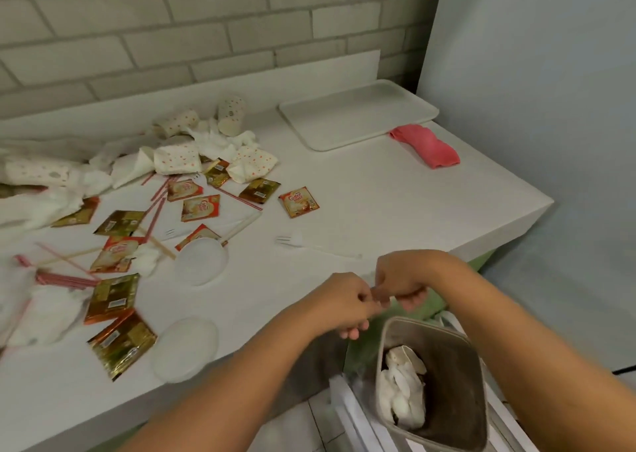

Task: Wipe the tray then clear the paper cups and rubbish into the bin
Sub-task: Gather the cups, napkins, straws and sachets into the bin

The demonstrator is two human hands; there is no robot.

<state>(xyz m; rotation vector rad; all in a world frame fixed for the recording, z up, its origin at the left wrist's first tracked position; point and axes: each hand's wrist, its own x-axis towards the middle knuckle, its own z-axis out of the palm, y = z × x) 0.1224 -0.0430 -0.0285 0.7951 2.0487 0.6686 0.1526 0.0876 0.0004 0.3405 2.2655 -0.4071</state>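
White counter (378, 193), fills most of the frame, brick wall behind.

Tray (358, 114), upper right, pushed back against the wall. Nothing on it and the surface looks clean, so the wipe is probably done. Parked out of the way of the clearing.

Bin (454, 383), lower right, on the floor just off the counter's near edge. It sits there so rubbish can be dropped straight in. Crumpled white rubbish (401, 383) already lies inside.

Pink cloth (426, 145), bunched, set down just beside the tray's right end. Likely finished with.

Paper cups (230, 112), spotted, mostly tipped or crushed, heaped with tissues (220, 142) at upper centre and left. Not yet cleared.

Sachets (298, 202), gold and red, scattered across the left half, with red straws (156, 210) among them. Two clear plastic lids (186, 348), lower left of centre. Clear plastic fork (292, 240), centre, alone.

Hands: left hand (346, 302) and right hand (401, 279) meet at lower centre, over the counter edge and directly above the bin's rim. Both have fingers curled in, fingertips touching each other. The right seems to be picking at the left's fingers, perhaps shedding scraps into the bin. Can't tell whether either holds anything; nothing shows between them.
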